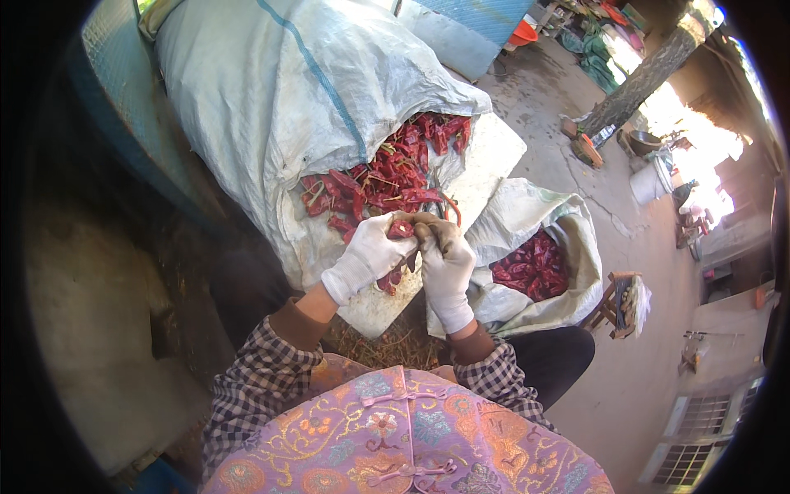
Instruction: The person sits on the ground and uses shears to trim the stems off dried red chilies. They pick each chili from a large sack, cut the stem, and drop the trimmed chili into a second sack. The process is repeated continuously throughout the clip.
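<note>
My left hand point(372, 252), in a white work glove, is closed on a dried red chili pepper point(400, 230). My right hand point(445, 256), gloved too and stained at the fingertips, meets it with thumb and fingers pinched together; what lies between those fingers is hidden. Behind my hands, dried red chilies with stems point(395, 176) spill from the mouth of a large white woven sack point(247, 92) onto a pale board point(494, 148). A red-handled tool point(455, 209) lies partly hidden among them. To the right, a smaller woven sack point(583, 247) stands rolled open with red chilies point(532, 268) inside.
Stems and plant scraps point(389, 347) litter the ground below the board. A small wooden stool point(619, 305) stands right of the smaller sack. Farther back are a tree trunk point(654, 80) and a white bucket point(651, 182). Blue panels point(472, 25) stand behind the large sack.
</note>
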The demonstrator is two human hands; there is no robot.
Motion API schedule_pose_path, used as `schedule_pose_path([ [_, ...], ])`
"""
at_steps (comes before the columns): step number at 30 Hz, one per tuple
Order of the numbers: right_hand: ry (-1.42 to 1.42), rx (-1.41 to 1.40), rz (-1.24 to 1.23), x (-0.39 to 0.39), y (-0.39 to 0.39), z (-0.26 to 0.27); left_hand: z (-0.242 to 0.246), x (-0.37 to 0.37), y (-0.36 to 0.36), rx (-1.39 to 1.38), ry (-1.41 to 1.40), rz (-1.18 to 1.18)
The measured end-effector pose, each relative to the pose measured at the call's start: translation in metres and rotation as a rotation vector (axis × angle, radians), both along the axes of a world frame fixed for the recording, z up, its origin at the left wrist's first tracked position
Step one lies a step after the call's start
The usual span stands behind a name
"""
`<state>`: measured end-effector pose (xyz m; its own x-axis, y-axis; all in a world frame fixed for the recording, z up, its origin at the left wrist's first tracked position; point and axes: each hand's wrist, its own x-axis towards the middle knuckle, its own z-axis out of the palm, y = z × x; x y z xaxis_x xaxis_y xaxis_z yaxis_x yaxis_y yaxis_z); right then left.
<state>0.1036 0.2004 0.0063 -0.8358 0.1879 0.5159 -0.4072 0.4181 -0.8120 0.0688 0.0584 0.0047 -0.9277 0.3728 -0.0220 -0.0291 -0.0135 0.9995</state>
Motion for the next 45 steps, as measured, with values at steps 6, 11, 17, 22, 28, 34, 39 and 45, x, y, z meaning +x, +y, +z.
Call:
schedule_pose_path([
  [6,-0.191,-0.393,0.082,0.004,0.003,0.012,0.006,0.005,0.001,0.046,0.0,-0.041],
  [11,-0.562,-1.163,0.292,0.001,0.017,0.025,0.017,0.009,-0.006,-0.262,0.535,-0.08],
  [17,-0.983,-0.233,0.589,0.013,0.062,0.01,0.025,-0.001,-0.033,0.011,-0.024,0.257],
  [22,-0.821,0.688,0.284,0.025,0.049,-0.05,0.008,-0.015,-0.043,0.573,-0.15,0.319],
  [28,-0.78,0.92,0.079,0.011,0.007,-0.09,0.004,-0.014,-0.035,0.553,-0.221,0.344],
  [34,-0.761,0.111,0.114,0.014,0.022,-0.089,0.008,-0.017,-0.037,0.036,-0.099,0.337],
  [39,-0.462,-0.461,0.363,0.016,0.033,-0.078,0.01,-0.002,-0.03,-0.138,-0.145,0.014],
  [45,-0.393,-0.409,0.358,0.017,0.026,-0.053,0.01,0.004,-0.014,0.007,0.119,-0.123],
])
